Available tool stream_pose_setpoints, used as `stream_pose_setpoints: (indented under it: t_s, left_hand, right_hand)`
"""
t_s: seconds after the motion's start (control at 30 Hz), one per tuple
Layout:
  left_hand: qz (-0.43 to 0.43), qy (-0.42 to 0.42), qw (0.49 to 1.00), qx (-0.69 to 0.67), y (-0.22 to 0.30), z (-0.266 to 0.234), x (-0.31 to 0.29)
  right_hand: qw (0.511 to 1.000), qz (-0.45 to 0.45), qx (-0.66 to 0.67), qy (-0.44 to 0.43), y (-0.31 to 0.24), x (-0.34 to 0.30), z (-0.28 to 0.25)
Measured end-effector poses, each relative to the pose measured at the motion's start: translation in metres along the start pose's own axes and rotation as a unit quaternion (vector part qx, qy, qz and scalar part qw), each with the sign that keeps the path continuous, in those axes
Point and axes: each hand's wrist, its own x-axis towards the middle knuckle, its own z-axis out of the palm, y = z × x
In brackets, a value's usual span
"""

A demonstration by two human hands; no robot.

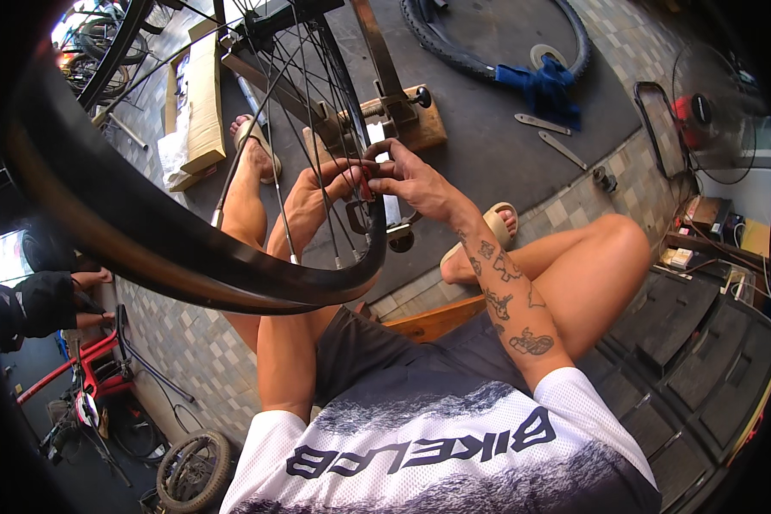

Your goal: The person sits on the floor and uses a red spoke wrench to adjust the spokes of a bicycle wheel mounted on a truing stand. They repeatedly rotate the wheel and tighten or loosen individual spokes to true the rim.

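A black bicycle wheel rim (199, 261) with dark spokes stands upright before me, mounted in a metal truing stand (384, 64) on a wooden base (428, 128). My left hand (324, 190) reaches in among the spokes from the left, its fingers closed in a pinch near the rim. From the right, my right hand (415, 182) meets it with thumb and forefinger curled inward. A small red spoke wrench (366, 183) shows between the fingertips of both hands. Those fingers hide most of it and the spoke it touches.
On the dark mat lie a tyre (497, 70), a blue cloth (535, 79) and two flat metal levers (542, 124). An open cardboard box (202, 107) is at the far left. Black drawers (660, 321) stand right; a fan (715, 111) is beyond. A red bicycle frame (68, 364) and another person (43, 304) are left.
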Motion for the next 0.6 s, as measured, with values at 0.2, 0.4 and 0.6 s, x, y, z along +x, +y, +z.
stream_pose_setpoints:
  t_s: [0.2, 0.4, 0.6]
  left_hand:
    - [0.03, 0.15, 0.984, 0.093, -0.005, 0.017, 0.013]
    - [0.059, 0.165, 0.981, 0.08, -0.004, 0.014, 0.009]
    - [0.056, 0.207, 0.976, 0.031, 0.011, 0.005, 0.001]
  right_hand:
    - [0.983, -0.054, -0.156, 0.077, -0.017, -0.007, 0.013]
    - [0.882, -0.177, -0.396, 0.185, -0.019, -0.012, 0.03]
    - [0.99, -0.03, -0.119, 0.072, -0.01, 0.006, 0.006]
